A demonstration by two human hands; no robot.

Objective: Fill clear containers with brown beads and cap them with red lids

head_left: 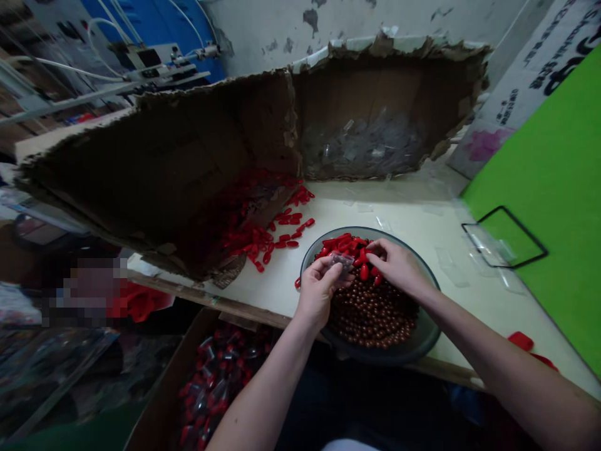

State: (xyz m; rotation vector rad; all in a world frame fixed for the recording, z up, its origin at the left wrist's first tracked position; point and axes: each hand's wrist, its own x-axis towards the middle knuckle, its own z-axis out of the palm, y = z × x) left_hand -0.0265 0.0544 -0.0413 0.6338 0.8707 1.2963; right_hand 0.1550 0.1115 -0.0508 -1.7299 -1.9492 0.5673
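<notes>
My left hand [316, 289] is closed in a pinch around a small clear plastic container [341, 265], which looks dark inside. Close beside it, the fingers of my right hand [393, 264] come together on a red plastic piece [363, 257] over the heap of red pieces. Both hands are above a round grey-green basin [429, 341]. Brown round beads [370, 316] fill its lower part, while glossy red plastic pieces [340, 241] lie on top at the far side.
A torn cardboard box [154, 156] spills red pieces [284, 238] onto the white table [282, 288]. Another cardboard section [375, 88] holds clear plastic containers [361, 147]. A green panel [544, 188] stands right. Below the table, a box contains red-capped clear containers [220, 369].
</notes>
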